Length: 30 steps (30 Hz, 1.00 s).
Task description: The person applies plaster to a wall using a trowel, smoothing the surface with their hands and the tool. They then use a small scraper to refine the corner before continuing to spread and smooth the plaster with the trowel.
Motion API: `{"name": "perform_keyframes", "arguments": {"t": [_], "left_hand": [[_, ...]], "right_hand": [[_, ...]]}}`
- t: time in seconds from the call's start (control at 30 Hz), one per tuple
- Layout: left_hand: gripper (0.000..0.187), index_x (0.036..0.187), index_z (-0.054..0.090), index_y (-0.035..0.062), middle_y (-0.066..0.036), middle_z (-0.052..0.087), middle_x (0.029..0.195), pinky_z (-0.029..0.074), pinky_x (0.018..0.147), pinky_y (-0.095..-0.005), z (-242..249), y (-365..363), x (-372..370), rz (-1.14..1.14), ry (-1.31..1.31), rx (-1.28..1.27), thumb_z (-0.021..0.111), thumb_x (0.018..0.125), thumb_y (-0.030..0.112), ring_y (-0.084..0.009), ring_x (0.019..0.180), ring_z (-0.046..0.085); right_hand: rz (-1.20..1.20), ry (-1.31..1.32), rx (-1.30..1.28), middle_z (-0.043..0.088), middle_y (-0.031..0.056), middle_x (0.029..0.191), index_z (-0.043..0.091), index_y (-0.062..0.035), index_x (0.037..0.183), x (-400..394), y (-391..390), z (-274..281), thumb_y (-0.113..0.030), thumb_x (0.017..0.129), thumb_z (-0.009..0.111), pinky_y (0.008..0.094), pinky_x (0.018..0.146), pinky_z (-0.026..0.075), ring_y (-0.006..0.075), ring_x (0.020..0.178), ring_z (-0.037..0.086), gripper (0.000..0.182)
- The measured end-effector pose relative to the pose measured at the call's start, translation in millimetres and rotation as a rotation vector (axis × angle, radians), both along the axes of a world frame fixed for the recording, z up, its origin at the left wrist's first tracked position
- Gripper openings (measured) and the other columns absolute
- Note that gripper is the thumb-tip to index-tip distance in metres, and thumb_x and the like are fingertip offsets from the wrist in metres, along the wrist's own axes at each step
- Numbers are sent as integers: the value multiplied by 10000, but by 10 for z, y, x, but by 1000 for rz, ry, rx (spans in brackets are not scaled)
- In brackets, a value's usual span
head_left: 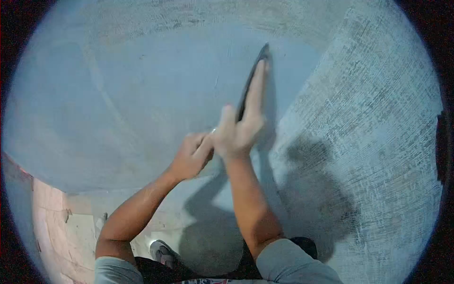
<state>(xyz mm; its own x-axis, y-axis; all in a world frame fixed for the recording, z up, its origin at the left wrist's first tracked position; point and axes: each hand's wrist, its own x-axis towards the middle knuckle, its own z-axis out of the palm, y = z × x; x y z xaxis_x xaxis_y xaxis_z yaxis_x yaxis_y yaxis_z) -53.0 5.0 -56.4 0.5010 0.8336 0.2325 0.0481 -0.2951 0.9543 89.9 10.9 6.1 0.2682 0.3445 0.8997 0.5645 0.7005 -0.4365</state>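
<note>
A dark, thin flat blade point(249, 85), seen nearly edge-on like a plastering trowel, stands slanted against the blue-grey wall point(156, 80). My right hand point(239, 130) lies along it, slightly blurred, with straight fingers flat against its right side and the thumb raised apart on the left. Just left of that wrist, my left hand point(191, 154) is closed in a fist around the lower end of the tool. The handle is mostly hidden by my two hands, and a small bright glint shows between them.
To the right the surface is rough and streaked point(364, 99), with a diagonal border against the smoother area. My shadow point(321, 189) falls on it. Below are my shoe point(163, 251) and a pale floor point(80, 232) at the lower left.
</note>
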Motion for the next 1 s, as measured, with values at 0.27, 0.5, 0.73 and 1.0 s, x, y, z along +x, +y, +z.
{"name": "perform_keyframes", "arguments": {"t": [0.27, 0.5, 0.73, 1.0], "left_hand": [[380, 992, 640, -15, -38, 628, 721, 476, 581, -334, -1153, -60, -399, 261, 21, 370, 467, 1046, 319, -132, 642, 584], [464, 773, 522, 31, 18, 474, 639, 391, 544, -315, 626, -152, -162, -7, 209, -56, 461, 1101, 354, -96, 593, 432], [344, 894, 640, 60, 20, 538, 668, 379, 497, -296, -789, 325, -1155, -38, 161, -65, 470, 1053, 313, -84, 574, 483], [446, 762, 508, 40, 19, 478, 632, 352, 478, -295, 650, -48, -29, -28, 157, -46, 428, 1105, 313, -77, 515, 414]], "right_hand": [[-35, -140, -196, 158, 413, 1658, 256, 141, 1590, -586, -183, -991, -54, 775, 533, 700, 1241, 89, 587, 1556, 124, 883], [102, 294, -93, 339, 380, 1612, 168, 132, 1619, -77, -85, 112, 12, 831, 426, 428, 1235, 316, 430, 1500, 402, 837], [-27, -45, -235, -3, 439, 1658, 61, 115, 1631, -878, -116, -826, -73, 826, 523, 686, 1242, 18, 608, 1554, -21, 947], [-37, 115, 35, 278, 425, 1615, 236, 159, 1584, 68, 76, 214, -28, 836, 479, 485, 1273, 210, 495, 1546, 271, 809]]}}
